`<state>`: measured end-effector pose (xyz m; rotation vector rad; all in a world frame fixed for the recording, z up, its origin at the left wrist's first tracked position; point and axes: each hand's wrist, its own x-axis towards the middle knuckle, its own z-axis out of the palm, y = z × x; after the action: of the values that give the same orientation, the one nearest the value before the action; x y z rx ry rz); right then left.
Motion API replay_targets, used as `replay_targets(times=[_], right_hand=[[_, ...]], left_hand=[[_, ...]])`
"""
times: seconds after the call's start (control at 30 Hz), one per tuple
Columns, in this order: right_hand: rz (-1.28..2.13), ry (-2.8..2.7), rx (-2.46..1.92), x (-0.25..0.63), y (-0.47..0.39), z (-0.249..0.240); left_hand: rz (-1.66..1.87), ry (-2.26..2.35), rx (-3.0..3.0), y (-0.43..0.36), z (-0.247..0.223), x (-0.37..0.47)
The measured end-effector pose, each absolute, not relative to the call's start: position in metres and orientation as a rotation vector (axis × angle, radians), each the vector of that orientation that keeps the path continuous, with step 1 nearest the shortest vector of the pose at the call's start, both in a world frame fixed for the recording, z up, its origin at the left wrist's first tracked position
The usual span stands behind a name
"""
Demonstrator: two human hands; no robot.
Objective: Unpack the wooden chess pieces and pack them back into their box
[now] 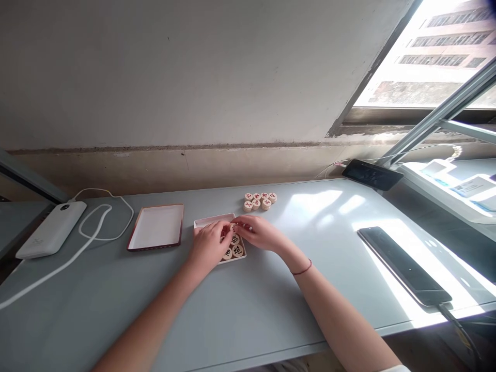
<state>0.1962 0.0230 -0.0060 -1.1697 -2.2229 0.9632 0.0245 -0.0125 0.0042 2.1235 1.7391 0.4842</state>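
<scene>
Round pieces (237, 251) in shallow box (200, 223), just beneath left hand (212, 238) and right hand (253, 231). Left half-curled over box, thumb by pieces; right curled at far right corner, fingertips bunched; cannot tell if either grips piece. Stacked pieces (256, 202) just beyond. Grey tabletop (248, 315) runs to near edge; red-edged tray (157, 227) left, phone (405, 266) well right. Wall (194, 77) behind, window (434, 62) right.
</scene>
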Motion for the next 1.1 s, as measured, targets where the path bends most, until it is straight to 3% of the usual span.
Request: replay_targets(times=[0.4,0.6,0.8,0.9,1.1], right_hand=[[1.152,-1.858,-1.315,0.222,0.031,0.011],[0.807,-1.579,-1.968,0.269,0.046,0.005],[0.55,-1.562,-2.146,0.268,0.048,-0.005],[0.428,-1.605,-1.993,0.243,0.037,0.007],[1.119,-1.98,-1.143,0.189,0.009,0.024]], left_hand=[[0.528,1.714,2.081,-0.008,0.004,0.014],[0.627,1.761,2.12,-0.009,0.0,0.013],[0.82,1.695,2.13,-0.009,0.001,0.011],[0.902,1.594,2.095,-0.011,0.005,0.013],[1.021,1.48,2.0,-0.014,0.009,0.017]])
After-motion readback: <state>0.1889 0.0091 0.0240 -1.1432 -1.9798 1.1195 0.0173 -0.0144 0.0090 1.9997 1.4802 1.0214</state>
